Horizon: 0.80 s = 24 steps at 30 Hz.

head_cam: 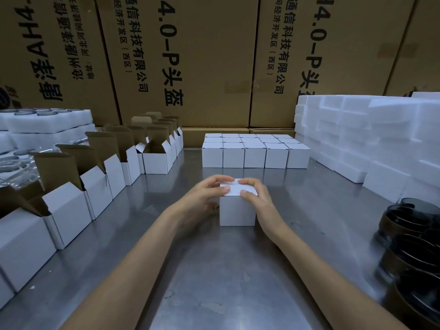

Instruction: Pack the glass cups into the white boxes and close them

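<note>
White cardboard box (237,210) is standing mid-worktop (214,270), between both hands. Left hand (204,198) and right hand (256,195) are pinching its top flap from opposite sides, fingers (223,179) curled over the lid, equally near, seemingly pressing it closed.

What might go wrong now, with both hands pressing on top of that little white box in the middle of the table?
1. The left hand and right hand press down on the lid of the white box; if a flap is not tucked, it may crumple or pop open.
2. The metal table looks smooth, so the box might slide.
3. The dark glass cups sit near the right forearm, which could knock them.
</note>
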Available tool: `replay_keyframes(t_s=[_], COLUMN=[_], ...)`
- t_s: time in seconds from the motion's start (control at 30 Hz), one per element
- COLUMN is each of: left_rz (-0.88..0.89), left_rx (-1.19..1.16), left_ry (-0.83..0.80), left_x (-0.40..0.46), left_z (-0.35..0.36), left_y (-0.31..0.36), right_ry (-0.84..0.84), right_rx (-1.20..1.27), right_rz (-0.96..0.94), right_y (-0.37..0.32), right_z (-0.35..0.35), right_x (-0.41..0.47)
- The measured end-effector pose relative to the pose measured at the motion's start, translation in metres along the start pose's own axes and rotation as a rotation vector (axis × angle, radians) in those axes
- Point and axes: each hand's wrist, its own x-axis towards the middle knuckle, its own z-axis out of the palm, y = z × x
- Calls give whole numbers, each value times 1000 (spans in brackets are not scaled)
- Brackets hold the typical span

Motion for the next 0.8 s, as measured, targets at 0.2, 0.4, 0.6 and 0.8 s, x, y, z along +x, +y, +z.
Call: replay_keyframes(t_s=[0.2, 0.4, 0.6, 0.8], left_rz=[23, -25, 26, 45], left_rx=[213, 169, 270, 427], left_ry=[51, 196, 415, 451], left_x=[-1, 7, 25, 66], left_z=[9, 3, -26, -43], left_y=[-6, -12, -22, -29], right_ry=[312, 388, 661, 754], right_rx=[-595, -703, -672, -631], right_rz=[-262, -36, 169, 230], right_y=[3, 17, 36, 55], right_z=[7, -2, -61, -94], right_x=[-12, 11, 51, 94])
